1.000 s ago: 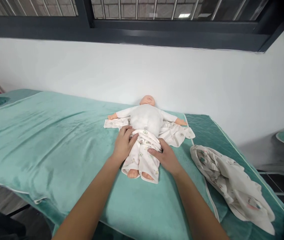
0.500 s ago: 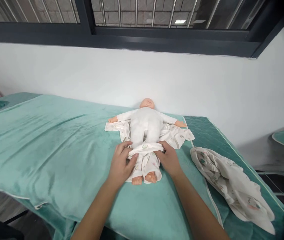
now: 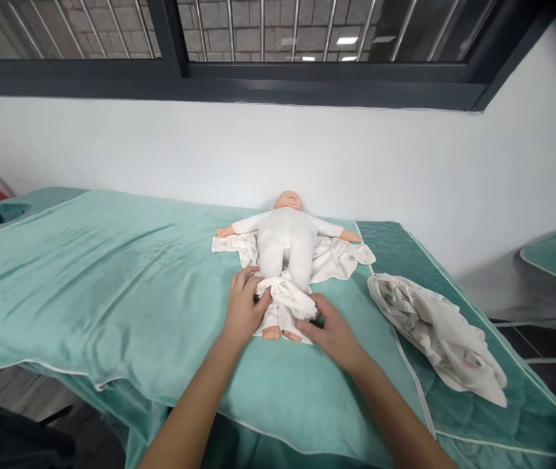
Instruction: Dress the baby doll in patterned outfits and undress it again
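Note:
A baby doll with a white cloth body lies on its back, arms spread, head toward the wall. Spread beneath it is a white printed shirt. White printed pants are bunched around its lower legs, with both feet poking out at the bottom. My left hand grips the waistband at the left side, thumb on top. On the right, my right hand pinches the pants' edge between thumb and fingers, lower than my left hand.
A crumpled white printed cloth lies on the right of the green-covered bed. Behind the bed stands a white wall below a barred window. A black object is at the lower left.
My right hand has moved down with its side of the pants, so the waistband now slants and is more bunched. The doll's feet are more covered. The camera view has shifted slightly.

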Tool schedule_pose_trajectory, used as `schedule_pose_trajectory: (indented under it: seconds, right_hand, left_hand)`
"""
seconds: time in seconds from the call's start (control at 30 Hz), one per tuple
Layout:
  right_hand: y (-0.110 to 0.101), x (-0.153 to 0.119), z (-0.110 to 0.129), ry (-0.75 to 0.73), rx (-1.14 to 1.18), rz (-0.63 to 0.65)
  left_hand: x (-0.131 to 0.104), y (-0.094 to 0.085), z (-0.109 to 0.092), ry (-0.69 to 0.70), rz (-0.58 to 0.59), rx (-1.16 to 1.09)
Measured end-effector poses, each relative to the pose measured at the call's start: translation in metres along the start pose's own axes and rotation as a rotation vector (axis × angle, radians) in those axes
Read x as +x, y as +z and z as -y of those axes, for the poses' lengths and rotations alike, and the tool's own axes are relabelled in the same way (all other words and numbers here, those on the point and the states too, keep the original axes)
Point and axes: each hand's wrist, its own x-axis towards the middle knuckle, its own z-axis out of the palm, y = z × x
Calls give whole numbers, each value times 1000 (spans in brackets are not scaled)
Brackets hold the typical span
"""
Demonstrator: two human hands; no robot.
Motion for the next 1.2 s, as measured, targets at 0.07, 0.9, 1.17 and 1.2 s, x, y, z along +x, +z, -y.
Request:
schedule_pose_trajectory:
  seconds: [0.07, 0.9, 1.17, 1.2]
  right_hand:
    - [1, -9, 4, -26, 17, 29]
    - [-92, 41, 202, -62, 451, 294]
    - [-99, 56, 264, -122, 387, 346]
    - [-98, 56, 268, -162, 415, 302]
  left_hand:
    - [-2, -5, -3, 23, 4, -12]
    - [68, -188, -132, -248, 339, -1008]
    - [107, -237, -151, -99, 376, -709]
    - [106, -239, -153, -87, 356, -703]
